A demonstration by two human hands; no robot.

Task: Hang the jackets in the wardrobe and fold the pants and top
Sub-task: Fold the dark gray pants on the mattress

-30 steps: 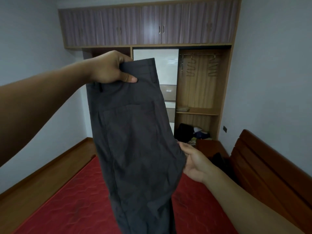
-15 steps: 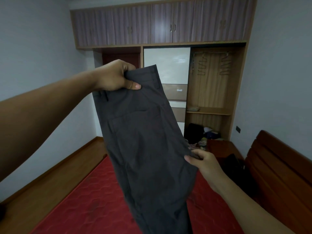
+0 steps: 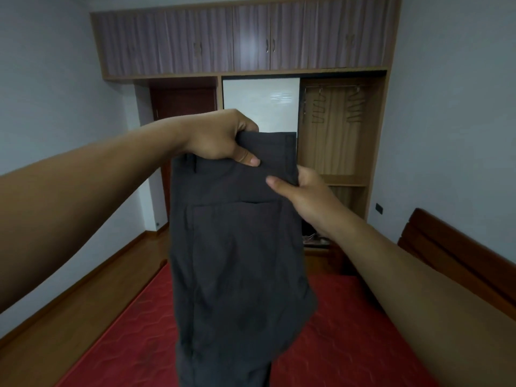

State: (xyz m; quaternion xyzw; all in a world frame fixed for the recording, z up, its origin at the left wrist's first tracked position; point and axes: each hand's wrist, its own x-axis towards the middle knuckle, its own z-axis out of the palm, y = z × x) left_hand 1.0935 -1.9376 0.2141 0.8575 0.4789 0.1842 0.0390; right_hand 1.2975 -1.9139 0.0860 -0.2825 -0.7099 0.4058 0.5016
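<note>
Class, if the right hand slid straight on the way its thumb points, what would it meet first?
Most likely the left hand, gripping the pants at the waistband just ahead; depth is unclear.

The head view looks forward, close behind the held-up pants (image 3: 237, 261), toward the wardrobe (image 3: 195, 43) beyond the bed (image 3: 349, 344).

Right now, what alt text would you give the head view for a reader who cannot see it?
Dark grey pants are held up by the waistband: left hand grips its top, right hand pinches its right edge. They hang over a red mattress; an open wardrobe with hangers stands behind.
</note>
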